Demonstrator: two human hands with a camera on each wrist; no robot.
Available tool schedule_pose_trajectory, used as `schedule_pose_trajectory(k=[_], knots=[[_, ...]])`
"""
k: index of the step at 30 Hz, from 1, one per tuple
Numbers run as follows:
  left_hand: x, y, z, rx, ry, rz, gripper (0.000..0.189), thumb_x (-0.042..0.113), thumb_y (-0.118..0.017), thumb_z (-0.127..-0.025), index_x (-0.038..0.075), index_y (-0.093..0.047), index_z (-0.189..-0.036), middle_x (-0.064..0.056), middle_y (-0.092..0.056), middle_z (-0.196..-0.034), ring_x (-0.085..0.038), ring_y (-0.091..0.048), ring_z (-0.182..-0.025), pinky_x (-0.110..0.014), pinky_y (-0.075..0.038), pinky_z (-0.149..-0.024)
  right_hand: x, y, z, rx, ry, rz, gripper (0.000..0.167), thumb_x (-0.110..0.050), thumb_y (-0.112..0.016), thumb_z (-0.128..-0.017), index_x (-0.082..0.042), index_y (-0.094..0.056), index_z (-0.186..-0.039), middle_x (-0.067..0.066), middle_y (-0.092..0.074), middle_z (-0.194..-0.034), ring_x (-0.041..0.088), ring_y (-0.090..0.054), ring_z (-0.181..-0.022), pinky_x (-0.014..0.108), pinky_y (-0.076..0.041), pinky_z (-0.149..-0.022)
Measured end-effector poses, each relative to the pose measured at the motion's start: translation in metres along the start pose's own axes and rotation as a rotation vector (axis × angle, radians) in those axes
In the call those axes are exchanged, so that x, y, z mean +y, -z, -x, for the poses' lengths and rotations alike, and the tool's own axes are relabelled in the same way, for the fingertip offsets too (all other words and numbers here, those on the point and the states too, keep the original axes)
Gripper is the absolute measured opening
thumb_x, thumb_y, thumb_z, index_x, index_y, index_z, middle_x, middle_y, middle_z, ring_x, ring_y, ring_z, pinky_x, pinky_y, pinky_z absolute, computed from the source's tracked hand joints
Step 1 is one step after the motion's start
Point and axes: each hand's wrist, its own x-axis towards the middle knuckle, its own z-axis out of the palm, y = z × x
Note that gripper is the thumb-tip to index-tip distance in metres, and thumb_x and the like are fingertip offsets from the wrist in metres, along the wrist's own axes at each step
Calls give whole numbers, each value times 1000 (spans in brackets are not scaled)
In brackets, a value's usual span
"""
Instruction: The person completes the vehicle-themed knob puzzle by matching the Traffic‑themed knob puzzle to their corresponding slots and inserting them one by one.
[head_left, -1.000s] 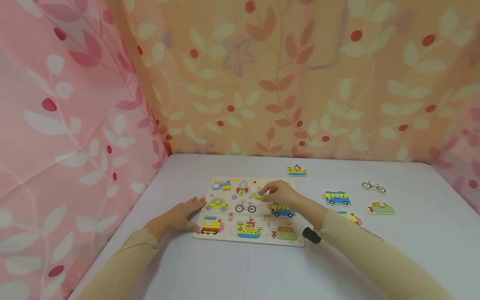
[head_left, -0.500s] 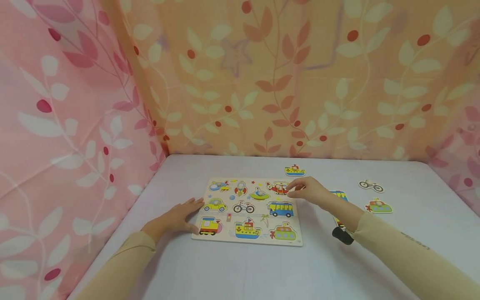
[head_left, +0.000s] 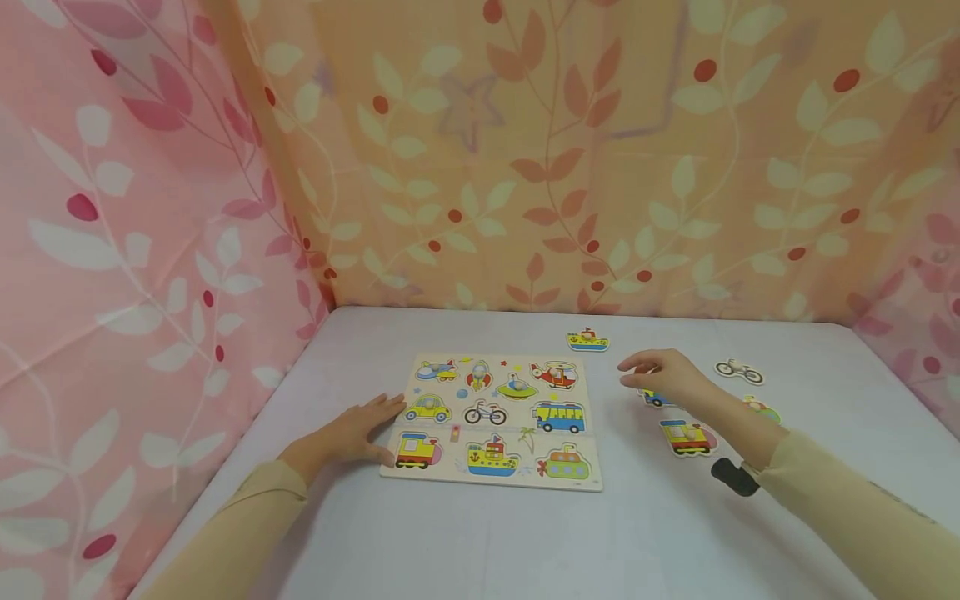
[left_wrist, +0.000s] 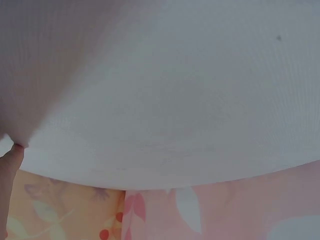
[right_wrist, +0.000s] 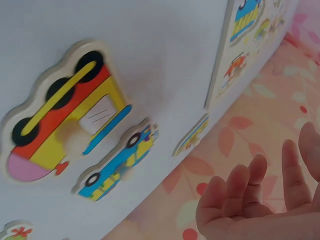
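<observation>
My left hand (head_left: 348,433) rests at the left edge of the wooden peg puzzle board (head_left: 453,467), fingers spread and the thumb at its lower corner. To the right of the board, my right hand (head_left: 667,377) hovers with loosely bent fingers, holding nothing. It partly covers the loose blue-and-yellow bus piece (head_left: 655,401). Just below lies the loose train piece (head_left: 682,437), its knob up; the right wrist view shows this train (right_wrist: 65,110) and bus (right_wrist: 117,162) close by. On the board, the plane, rocket, saucer (head_left: 517,386) and yellow car show knobs.
Behind the board's right corner lies a boat piece (head_left: 588,340). Farther right are a bicycle piece (head_left: 739,372) and a green submarine piece (head_left: 765,410), partly behind my right arm. Flowered curtains (head_left: 480,167) rise at the table's back and sides.
My right hand has moved right, from over the saucer past the helicopter and off the board, to above the loose bus piece. The left hand stays at the board's edge.
</observation>
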Motion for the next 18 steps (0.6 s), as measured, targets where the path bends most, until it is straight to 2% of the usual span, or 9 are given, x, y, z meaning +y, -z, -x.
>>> schedule_pose_trajectory(k=[12, 18], knots=[[-3, 0, -1, 4, -4, -1, 98, 50, -78, -75, 9, -32, -152, -7, -24, -159, -37, -11, -146, -64, -12, -112, 25, 17, 12, 51, -46, -35, 44, -27, -65, -94, 4, -59, -124, 21, -55, -111, 33, -48, -100, 43, -47, -79], [-1, 0, -1, 4, -7, 2, 99, 49, -79, -75, 8, -32, -152, -8, -24, -159, -37, -11, -146, -64, -13, -111, 41, 24, 15, 69, -39, -10, 44, -28, -62, -96, 5, -57, -126, 24, -55, -113, 34, -48, -100, 38, -45, -76]])
